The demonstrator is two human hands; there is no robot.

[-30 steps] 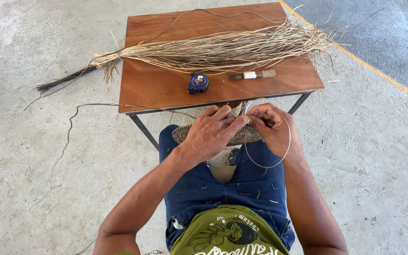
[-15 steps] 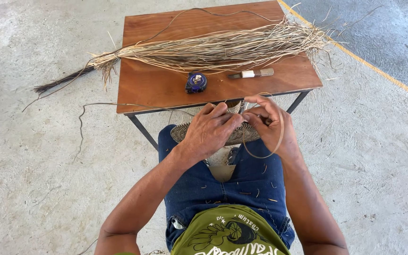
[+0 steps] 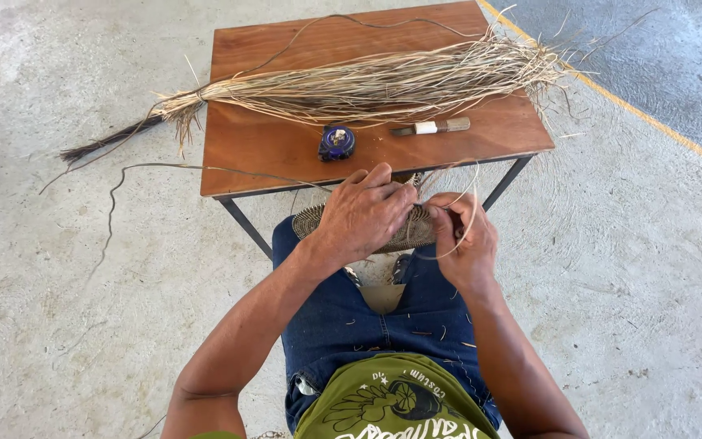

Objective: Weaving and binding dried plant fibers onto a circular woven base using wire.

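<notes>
At your far left, bare concrete floor (image 3: 67,309) lies open, crossed only by a loose trailing strand (image 3: 115,203) and the dark butt end of the fibre bundle (image 3: 367,85), which overhangs the bench (image 3: 270,154) past its left edge. The bundle runs the full width of the bench, its frayed tips spilling over the right edge. A small blue tape measure (image 3: 336,141) and a knife (image 3: 432,128) sit near the front edge. Your left hand (image 3: 363,215) is closed over the flat woven piece (image 3: 310,221) on your lap, just below the bench's front rail. Your right hand (image 3: 465,240) pinches a thin looping strand (image 3: 469,203) beside it. Open floor continues right, up to a yellow line (image 3: 652,122).
</notes>
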